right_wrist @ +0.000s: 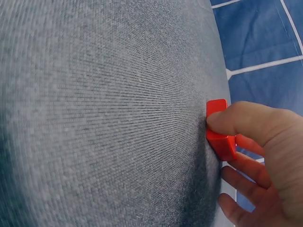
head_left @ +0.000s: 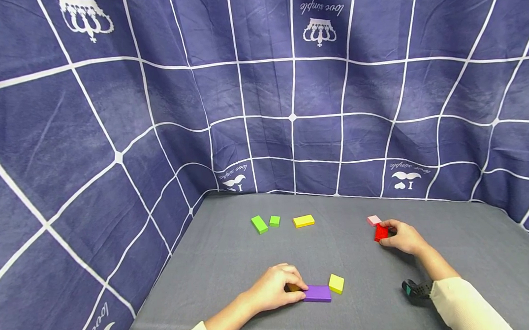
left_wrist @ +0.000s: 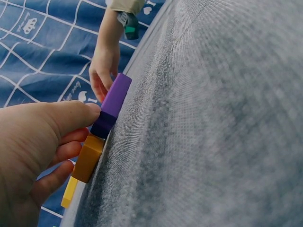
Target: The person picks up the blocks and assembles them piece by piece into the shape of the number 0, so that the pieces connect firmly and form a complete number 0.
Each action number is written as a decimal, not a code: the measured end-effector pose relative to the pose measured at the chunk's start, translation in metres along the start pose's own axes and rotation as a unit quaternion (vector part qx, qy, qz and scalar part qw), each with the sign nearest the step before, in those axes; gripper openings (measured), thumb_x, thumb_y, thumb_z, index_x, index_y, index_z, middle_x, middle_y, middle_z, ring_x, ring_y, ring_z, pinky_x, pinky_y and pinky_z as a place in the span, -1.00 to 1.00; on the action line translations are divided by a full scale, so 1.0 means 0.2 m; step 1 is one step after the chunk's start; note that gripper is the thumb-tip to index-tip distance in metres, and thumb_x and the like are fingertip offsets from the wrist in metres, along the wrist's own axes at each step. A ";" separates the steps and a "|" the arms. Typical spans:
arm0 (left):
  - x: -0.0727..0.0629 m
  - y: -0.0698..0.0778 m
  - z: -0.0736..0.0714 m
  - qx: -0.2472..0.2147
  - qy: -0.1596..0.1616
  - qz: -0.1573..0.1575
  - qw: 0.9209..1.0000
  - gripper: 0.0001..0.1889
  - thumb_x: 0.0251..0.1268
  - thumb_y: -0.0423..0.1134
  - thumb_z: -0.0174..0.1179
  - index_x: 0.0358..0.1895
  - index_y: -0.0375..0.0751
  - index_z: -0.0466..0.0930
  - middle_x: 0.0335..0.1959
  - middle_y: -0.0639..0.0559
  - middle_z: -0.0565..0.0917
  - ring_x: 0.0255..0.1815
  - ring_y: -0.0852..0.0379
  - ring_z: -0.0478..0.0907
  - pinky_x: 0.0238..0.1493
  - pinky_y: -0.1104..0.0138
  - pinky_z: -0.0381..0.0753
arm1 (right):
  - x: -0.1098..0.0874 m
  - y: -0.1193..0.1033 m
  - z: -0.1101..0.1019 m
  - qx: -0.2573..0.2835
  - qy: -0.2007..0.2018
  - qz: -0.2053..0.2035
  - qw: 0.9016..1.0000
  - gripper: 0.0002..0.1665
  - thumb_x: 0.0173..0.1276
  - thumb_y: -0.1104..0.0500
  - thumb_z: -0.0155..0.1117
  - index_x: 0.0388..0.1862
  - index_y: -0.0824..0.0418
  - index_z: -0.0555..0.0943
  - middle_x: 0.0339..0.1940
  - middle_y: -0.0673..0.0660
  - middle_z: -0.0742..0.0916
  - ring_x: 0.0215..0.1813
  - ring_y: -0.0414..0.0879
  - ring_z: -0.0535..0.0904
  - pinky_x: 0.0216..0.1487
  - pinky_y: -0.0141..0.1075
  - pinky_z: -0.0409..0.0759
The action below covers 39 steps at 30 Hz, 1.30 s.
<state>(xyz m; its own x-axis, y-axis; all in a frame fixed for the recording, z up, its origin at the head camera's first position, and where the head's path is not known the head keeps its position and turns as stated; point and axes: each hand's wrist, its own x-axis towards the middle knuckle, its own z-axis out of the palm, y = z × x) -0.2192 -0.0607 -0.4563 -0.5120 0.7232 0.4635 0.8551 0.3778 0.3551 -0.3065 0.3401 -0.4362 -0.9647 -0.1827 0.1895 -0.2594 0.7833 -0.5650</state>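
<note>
Near the front of the table, my left hand pinches one end of a purple rectangular block between thumb and fingers. Beside that end, in the left wrist view, an orange block sits by the curled fingers; the head view mostly hides it behind the hand. A pale yellow square block lies at the purple block's other end. Farther back on the right, my right hand grips a red block with thumb and fingertips. Just behind the red block is a pink block.
Toward the back lie a green rectangular block, a small green block and a yellow rectangular block on the grey table cloth. A blue curtain with white lines stands behind and along the left. A black wrist device hangs under the right forearm.
</note>
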 end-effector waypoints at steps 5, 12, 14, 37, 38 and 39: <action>0.00 -0.01 0.01 -0.002 0.000 -0.002 1.000 -0.86 0.08 -0.23 0.44 -0.26 -0.08 0.80 -0.34 0.21 0.66 -0.23 0.41 0.50 -0.13 0.64 0.38 | 0.00 0.00 0.01 0.001 0.006 0.001 1.000 -0.37 -0.06 0.25 0.48 0.00 0.52 0.54 -0.20 0.35 0.70 -0.17 0.14 0.62 -0.20 -0.17 0.49; 0.00 -0.01 0.01 0.005 -0.005 -0.004 1.000 -0.86 0.09 -0.21 0.44 -0.25 -0.05 0.80 -0.34 0.22 0.66 -0.24 0.44 0.49 -0.13 0.63 0.37 | -0.02 0.01 0.02 0.013 0.022 0.004 1.000 -0.38 -0.05 0.25 0.51 -0.01 0.52 0.55 -0.17 0.36 0.70 -0.15 0.14 0.62 -0.20 -0.19 0.48; 0.00 -0.01 0.01 0.007 -0.004 -0.003 1.000 -0.86 0.08 -0.21 0.44 -0.25 -0.05 0.80 -0.34 0.22 0.66 -0.24 0.44 0.49 -0.12 0.63 0.37 | -0.03 0.00 0.03 0.021 0.024 0.002 0.999 -0.38 -0.05 0.26 0.52 0.00 0.52 0.55 -0.17 0.36 0.70 -0.14 0.15 0.62 -0.21 -0.21 0.48; 0.00 0.00 0.00 -0.005 -0.006 -0.009 1.000 -0.86 0.10 -0.22 0.43 -0.24 -0.07 0.80 -0.33 0.21 0.66 -0.23 0.42 0.50 -0.12 0.63 0.38 | -0.10 -0.12 0.12 0.035 0.036 -0.008 0.999 -0.41 -0.05 0.18 0.57 -0.01 0.35 0.62 -0.19 0.22 0.72 -0.13 0.12 0.65 -0.20 -0.21 0.53; 0.00 -0.01 0.00 -0.005 -0.007 -0.010 1.000 -0.86 0.10 -0.22 0.43 -0.25 -0.07 0.80 -0.33 0.22 0.66 -0.23 0.42 0.49 -0.12 0.63 0.37 | -0.10 -0.12 0.13 0.039 0.035 -0.011 0.999 -0.42 -0.04 0.19 0.57 -0.01 0.35 0.62 -0.19 0.22 0.72 -0.15 0.10 0.65 -0.21 -0.23 0.54; 0.00 -0.01 0.00 -0.005 -0.008 -0.010 1.000 -0.86 0.11 -0.22 0.43 -0.25 -0.07 0.80 -0.33 0.22 0.66 -0.23 0.42 0.49 -0.12 0.63 0.38 | -0.10 -0.12 0.13 0.041 0.035 -0.015 0.998 -0.42 -0.04 0.19 0.57 -0.01 0.35 0.62 -0.19 0.21 0.72 -0.16 0.09 0.65 -0.22 -0.24 0.55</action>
<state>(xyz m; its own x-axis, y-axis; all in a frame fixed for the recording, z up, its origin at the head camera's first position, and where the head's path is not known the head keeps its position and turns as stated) -0.2197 -0.0612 -0.4577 -0.5276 0.7248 0.4430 0.8438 0.3866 0.3724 -0.2824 0.3089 -0.4472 -0.9519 -0.1612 0.2606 -0.2932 0.7266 -0.6213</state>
